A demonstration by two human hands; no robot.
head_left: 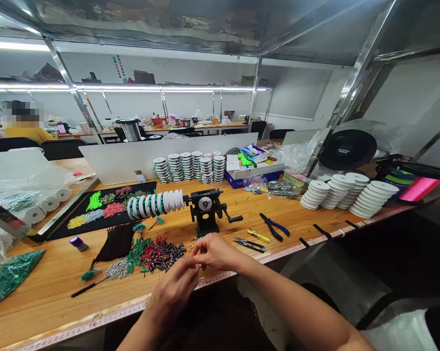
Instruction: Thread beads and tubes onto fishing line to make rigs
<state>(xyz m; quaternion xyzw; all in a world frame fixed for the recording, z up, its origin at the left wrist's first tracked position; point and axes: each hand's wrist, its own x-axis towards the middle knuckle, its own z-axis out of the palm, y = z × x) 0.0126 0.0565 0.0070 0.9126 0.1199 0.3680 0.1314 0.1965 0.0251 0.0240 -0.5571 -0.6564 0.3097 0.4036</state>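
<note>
Close to the table's front edge, my left hand (179, 279) and my right hand (215, 251) meet with their fingertips pinched together. Whatever lies between the fingertips is too small or too hidden to make out. Just beyond them is a loose pile of black and red small parts (164, 254), with green tube-like pieces (135, 254) and silvery bits (118, 268) to its left. Behind my right hand stands a black hand-cranked winder (205, 214) with a dial. Its shaft carries a row of white spools (157, 203), several with green pieces on them.
Pliers (274, 226), thread snips (249, 244) and a yellow tube (258, 236) lie to the right. Stacked white spools (186, 165) stand at the back, more spools (373, 199) at right. A black mat (79, 207) holds coloured piles. A person in yellow (26, 132) sits far left.
</note>
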